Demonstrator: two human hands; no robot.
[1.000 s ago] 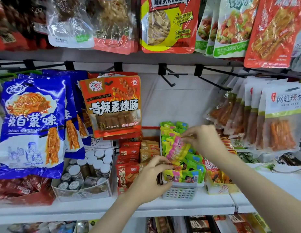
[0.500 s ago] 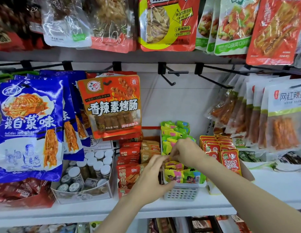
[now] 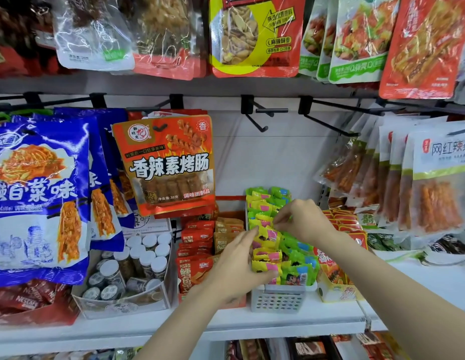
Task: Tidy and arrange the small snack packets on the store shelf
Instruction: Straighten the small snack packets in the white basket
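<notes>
A white perforated basket (image 3: 278, 298) on the shelf holds several small yellow-and-pink and green snack packets. My right hand (image 3: 301, 220) reaches in from the right and pinches the top edge of a yellow-and-pink packet (image 3: 267, 236) in the middle of the basket. My left hand (image 3: 236, 266) lies against the basket's left side, its straight fingers touching the left ends of the yellow packets (image 3: 265, 267) near the front. Green packets (image 3: 299, 275) fill the basket's right half.
Left of the basket stand red (image 3: 192, 268) and brown (image 3: 226, 229) packet rows and a clear box of white-capped jars (image 3: 137, 258). A box of red packets (image 3: 340, 276) sits to the right. Large bags hang on black hooks (image 3: 262, 118) above; the white shelf edge (image 3: 252, 327) runs below.
My right hand has moved left and down into the basket with the pink-and-yellow packet and now pinches it among the row. My left hand has stayed at the basket's left side.
</notes>
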